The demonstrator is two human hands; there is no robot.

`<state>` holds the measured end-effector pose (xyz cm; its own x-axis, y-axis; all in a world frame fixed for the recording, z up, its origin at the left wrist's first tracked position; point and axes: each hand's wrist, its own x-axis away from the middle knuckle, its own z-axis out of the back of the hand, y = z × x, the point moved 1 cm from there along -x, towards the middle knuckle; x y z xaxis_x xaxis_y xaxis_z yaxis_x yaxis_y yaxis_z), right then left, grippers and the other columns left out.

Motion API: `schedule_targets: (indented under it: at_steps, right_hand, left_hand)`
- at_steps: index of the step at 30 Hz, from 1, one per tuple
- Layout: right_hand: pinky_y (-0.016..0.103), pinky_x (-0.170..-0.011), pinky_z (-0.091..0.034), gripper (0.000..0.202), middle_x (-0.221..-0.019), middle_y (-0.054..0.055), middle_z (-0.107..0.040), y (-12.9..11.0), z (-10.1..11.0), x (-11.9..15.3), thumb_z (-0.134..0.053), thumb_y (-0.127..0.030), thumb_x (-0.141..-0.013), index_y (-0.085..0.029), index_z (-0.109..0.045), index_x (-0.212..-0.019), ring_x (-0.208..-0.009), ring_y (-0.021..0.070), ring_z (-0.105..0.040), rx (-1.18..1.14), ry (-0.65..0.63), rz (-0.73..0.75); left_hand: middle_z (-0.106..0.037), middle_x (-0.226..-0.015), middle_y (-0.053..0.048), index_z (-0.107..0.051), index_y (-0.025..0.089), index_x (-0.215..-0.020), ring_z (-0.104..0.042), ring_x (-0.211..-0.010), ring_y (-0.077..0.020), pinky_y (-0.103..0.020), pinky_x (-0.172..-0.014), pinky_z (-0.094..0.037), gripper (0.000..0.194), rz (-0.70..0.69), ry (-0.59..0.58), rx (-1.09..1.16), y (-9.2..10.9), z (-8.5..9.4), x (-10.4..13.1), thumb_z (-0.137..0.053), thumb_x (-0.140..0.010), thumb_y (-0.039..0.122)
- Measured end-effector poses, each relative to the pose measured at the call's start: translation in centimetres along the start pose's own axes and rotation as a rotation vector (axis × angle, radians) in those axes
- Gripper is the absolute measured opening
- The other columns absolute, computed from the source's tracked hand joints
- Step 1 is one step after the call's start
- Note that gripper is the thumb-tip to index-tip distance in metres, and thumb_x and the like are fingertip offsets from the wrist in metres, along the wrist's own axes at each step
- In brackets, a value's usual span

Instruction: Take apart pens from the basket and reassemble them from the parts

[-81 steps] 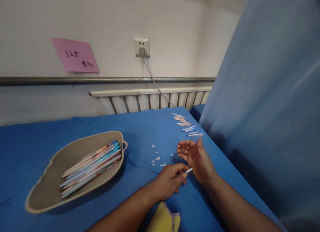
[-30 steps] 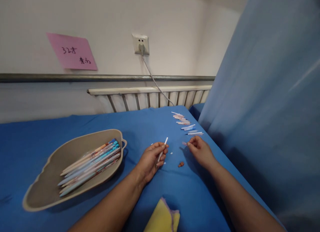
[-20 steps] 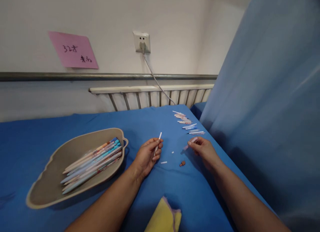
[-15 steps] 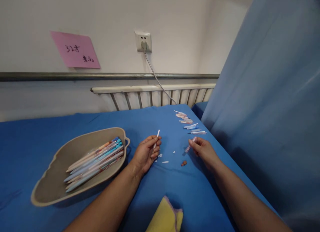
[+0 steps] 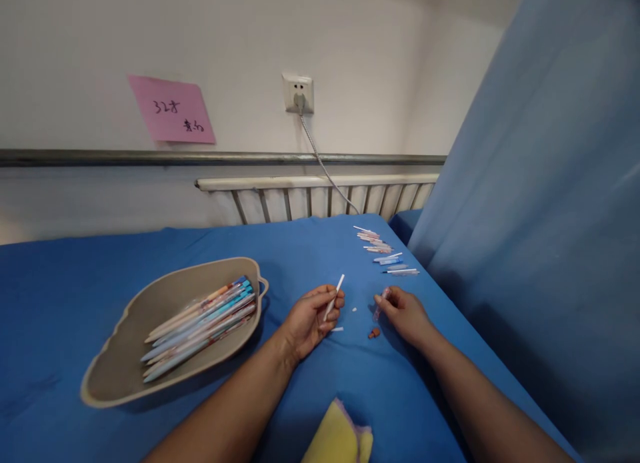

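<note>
Between its thumb and fingers, my left hand [image 5: 313,320] grips a thin white stick [image 5: 340,283], which points up and away. My right hand [image 5: 404,313] pinches a clear pinkish tube [image 5: 377,310], tilted over the blue cloth. A small brown piece [image 5: 374,333] lies on the cloth just below the tube. Near my left fingers are a short white strip [image 5: 337,329] and a tiny white bit [image 5: 355,310]. Farther back on the right, pen parts [image 5: 387,260] lie in several small groups.
A beige tray [image 5: 115,343] on the left holds several pens [image 5: 200,330]. A yellow cloth [image 5: 336,436] is at the front edge. Behind the blue-covered surface [image 5: 210,240] are a white rail [image 5: 280,182] and a plugged-in cord [image 5: 317,156]. A blue curtain [image 5: 540,183] hangs at right.
The view has shifted, so things appear slightly to the right and lower. My left hand with the stick has come closer to my right hand, and the tube stands more upright.
</note>
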<state>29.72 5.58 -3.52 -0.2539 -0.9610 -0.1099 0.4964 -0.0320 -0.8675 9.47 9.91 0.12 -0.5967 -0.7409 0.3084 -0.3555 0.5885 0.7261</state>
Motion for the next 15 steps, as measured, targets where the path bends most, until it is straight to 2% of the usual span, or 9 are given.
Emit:
schedule_targets:
  at_steps: [8,15]
  right_hand:
    - [0.023,-0.05,-0.037,0.027,-0.057,-0.001,-0.06,0.3,-0.1,-0.1,-0.053,-0.044,-0.078,-0.019,-0.056,-0.067,-0.052,0.0137,-0.051,0.0,-0.047,0.012]
    - [0.024,-0.049,-0.037,0.029,-0.056,-0.001,-0.06,0.6,-0.1,-0.3,-0.054,-0.046,-0.077,-0.02,-0.056,-0.066,-0.05,0.0136,-0.051,-0.032,-0.052,-0.003]
  left_hand:
    - [-0.049,-0.065,0.0,-0.056,0.01,-0.078,-0.04,-0.041,-0.0025,-0.01,-0.031,-0.023,0.003,0.003,-0.017,-0.004,0.3,-0.4,0.0,-0.058,-0.077,0.013]
    - [-0.049,-0.065,0.002,-0.056,0.012,-0.081,-0.038,-0.041,-0.002,-0.009,-0.031,-0.023,0.003,-0.184,0.045,0.012,3.5,0.2,0.7,-0.056,-0.079,0.015]
